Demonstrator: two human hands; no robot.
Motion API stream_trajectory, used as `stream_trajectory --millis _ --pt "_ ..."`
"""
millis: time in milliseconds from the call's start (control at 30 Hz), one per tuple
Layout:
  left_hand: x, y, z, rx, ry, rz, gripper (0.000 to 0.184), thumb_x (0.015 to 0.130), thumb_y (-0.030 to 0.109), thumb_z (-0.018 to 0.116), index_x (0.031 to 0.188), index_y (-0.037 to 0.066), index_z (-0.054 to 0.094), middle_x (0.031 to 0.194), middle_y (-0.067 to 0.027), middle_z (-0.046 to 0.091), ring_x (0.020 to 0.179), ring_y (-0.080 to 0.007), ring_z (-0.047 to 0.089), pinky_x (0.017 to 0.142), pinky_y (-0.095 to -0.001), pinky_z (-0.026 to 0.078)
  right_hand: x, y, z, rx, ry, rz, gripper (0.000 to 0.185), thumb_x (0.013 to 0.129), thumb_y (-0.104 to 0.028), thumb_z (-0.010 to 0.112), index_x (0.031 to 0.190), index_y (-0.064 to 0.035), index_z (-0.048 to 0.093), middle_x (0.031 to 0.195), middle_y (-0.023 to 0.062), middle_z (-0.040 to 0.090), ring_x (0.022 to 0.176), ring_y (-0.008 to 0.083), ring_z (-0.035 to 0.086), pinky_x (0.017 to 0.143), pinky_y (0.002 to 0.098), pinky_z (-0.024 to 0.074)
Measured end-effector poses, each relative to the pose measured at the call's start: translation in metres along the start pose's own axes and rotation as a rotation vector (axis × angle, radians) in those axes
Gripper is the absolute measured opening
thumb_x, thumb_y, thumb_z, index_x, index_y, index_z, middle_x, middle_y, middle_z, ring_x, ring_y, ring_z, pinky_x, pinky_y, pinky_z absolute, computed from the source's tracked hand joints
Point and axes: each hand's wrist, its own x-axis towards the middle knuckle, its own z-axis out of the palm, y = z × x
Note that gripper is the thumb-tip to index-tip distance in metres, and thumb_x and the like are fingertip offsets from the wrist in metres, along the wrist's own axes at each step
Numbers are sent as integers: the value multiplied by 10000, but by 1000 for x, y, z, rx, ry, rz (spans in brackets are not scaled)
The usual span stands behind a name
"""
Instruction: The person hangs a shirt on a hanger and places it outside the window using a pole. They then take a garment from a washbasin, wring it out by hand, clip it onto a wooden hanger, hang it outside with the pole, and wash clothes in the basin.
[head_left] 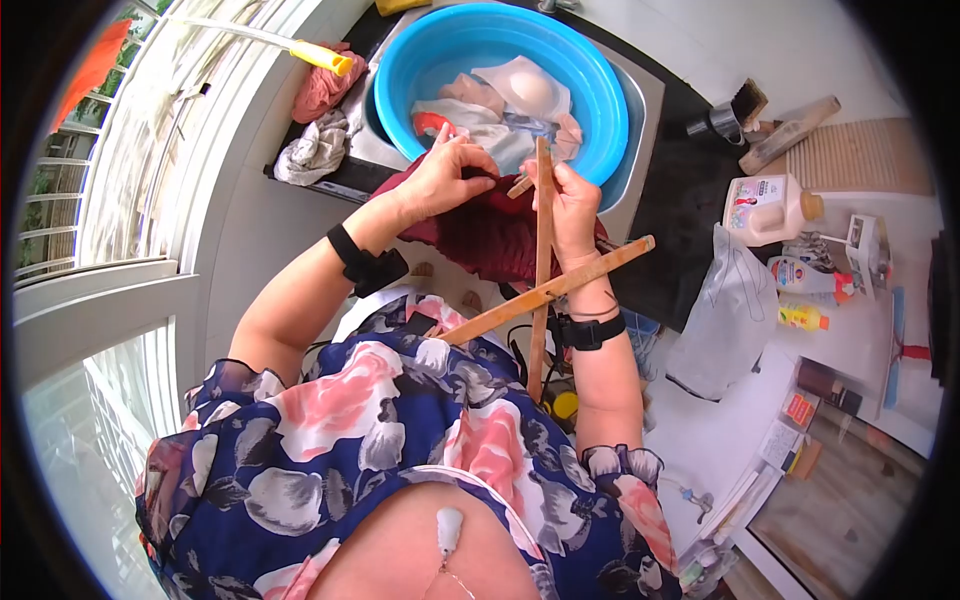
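Two wooden slats cross in an X in front of my body. My right hand [573, 208] is wrapped round the upright wooden slat [543, 240] near its top end. The other slat [590, 274] slants across my right wrist, and a short wood end shows beside my fingers. A dark red cloth [475, 235] hangs between my hands, below the tub. My left hand [445, 178] has its fingers bent at the cloth's upper edge, close to the tub's near rim. How the cloth and slats join is hidden.
A blue tub [400, 75] holding wet clothes [480, 120] sits in a steel sink. Crumpled cloths [312, 150] lie left of it. Right, on the dark counter, stand a brush [748, 100], a detergent jug [770, 208] and a plastic bag [722, 315]. A yellow-handled stick [320, 57] juts from the window.
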Motion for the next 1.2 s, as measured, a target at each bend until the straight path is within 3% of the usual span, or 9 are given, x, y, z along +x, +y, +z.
stream_trajectory --millis 633,833,900,933,1000,1033,1067,1133,1200 --pt "-8 21 -20 108 -34 101 120 772 54 686 865 126 703 835 29 595 1059 -200 524 1138 -572 22 2 -17 -9 29 -36 -131 115 843 -65 696 820 39 652 700 129 664 603 113 598 567 271 483" --pt "-7 23 -20 59 90 126 111 763 82 703 861 130 713 837 15 606 1052 -207 512 1120 -570 115 0 -22 -6 -29 -116 -71 118 847 -77 695 854 36 659 704 132 669 632 137 644 567 274 490" --pt "-13 38 -17 298 483 255 136 744 154 747 857 91 706 775 -18 598 915 -222 564 1027 -482 320 -3 -18 -5 7 -92 -31 151 842 -102 708 861 40 660 705 124 676 644 122 646 568 273 493" --pt "-18 54 -19 290 475 264 136 744 154 747 857 91 706 775 -18 598 915 -222 564 1027 -482 320 -2 -15 -6 0 -80 -26 151 842 -102 708 861 40 660 705 124 676 644 122 646 568 273 493" --pt "-38 87 -21 -14 177 -96 278 726 256 789 894 54 696 716 -69 594 743 -223 592 811 -386 461 -2 -9 -6 93 -106 47 179 838 -128 720 868 40 666 700 107 681 634 112 641 563 269 490" --pt "-42 92 -12 -252 0 -125 388 729 338 800 895 11 676 693 -101 602 638 -188 591 670 -321 491 -1 -14 -8 109 -131 82 183 839 -135 720 879 36 673 696 88 684 615 99 632 555 257 483" --pt "-45 99 -5 -438 -255 -148 474 747 364 792 987 -15 640 782 -96 649 686 -150 604 660 -289 496 1 -14 -9 110 -129 85 183 839 -135 720 879 36 673 696 88 684 615 99 632 555 257 483" --pt "-50 106 18 -782 -553 -197 423 776 236 770 1039 -40 585 841 -89 667 695 -151 626 677 -275 508 3 -18 -10 80 -135 72 167 839 -130 719 873 31 686 678 75 682 595 77 616 547 241 476" --pt "-45 101 36 -952 -598 -279 392 793 158 739 1081 -35 557 889 -86 663 740 -144 632 708 -270 511 2 -17 -12 74 -230 152 212 851 -113 701 1002 31 666 727 56 691 626 72 618 556 232 478"
